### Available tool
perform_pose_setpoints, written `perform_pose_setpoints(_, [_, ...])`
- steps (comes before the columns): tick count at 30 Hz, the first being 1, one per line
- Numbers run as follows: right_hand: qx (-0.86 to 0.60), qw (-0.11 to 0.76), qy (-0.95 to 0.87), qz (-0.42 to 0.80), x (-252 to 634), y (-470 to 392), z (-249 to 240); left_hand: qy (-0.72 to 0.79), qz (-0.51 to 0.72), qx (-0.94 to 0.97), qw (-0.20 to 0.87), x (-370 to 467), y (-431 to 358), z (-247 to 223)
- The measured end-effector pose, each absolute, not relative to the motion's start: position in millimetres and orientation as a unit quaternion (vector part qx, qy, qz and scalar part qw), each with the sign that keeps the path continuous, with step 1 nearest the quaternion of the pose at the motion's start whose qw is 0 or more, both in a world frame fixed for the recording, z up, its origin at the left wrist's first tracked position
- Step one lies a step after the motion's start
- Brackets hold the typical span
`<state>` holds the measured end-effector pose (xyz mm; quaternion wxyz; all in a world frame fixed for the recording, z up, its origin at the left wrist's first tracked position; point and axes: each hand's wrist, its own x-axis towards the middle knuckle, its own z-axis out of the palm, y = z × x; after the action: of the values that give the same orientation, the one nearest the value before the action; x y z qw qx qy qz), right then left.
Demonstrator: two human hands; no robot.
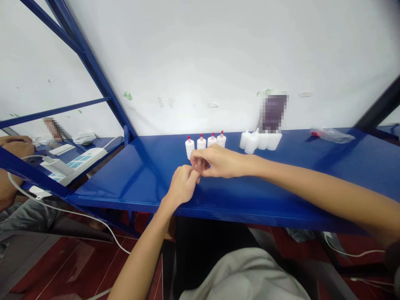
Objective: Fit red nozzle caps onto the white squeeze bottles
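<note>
My left hand [183, 183] and my right hand [217, 161] meet above the front part of the blue table [134, 175]. The fingers of both are curled and pressed together at one spot; whatever lies between them is hidden. Just behind my hands stands a row of several small white bottles with red tips, among them the leftmost bottle [189, 146] and a rightmost bottle [221, 141]. My right hand partly covers the lower parts of this row. Farther right, white bottles [251, 144] without red tips stand in a close group.
A clear plastic bag [336, 135] with something red inside lies at the back right. A pixelated dark object [274, 113] leans on the wall. At left are a blue frame post [93, 68], a white power strip [81, 162] and another person's hand [17, 146].
</note>
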<state>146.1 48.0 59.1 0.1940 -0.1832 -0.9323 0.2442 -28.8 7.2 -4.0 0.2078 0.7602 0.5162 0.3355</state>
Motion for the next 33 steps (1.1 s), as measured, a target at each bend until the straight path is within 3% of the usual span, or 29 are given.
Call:
perform_pose_setpoints(14, [-0.145,0.213,-0.946,0.194,140,44,51,0.503,0.370,0.743,0.243,-30,5,-7])
perform_pose_setpoints(23, [-0.208,0.231,-0.872,0.377,140,57,48,0.518,0.408,0.716,0.228,-24,3,-6])
perform_pose_setpoints(30, [-0.311,0.331,-0.869,0.197,157,89,58,0.549,0.434,0.669,0.251,-23,3,-13])
perform_pose_setpoints(33, [-0.297,0.283,-0.897,0.163,155,94,48,0.540,0.405,0.698,0.239,-22,1,-13])
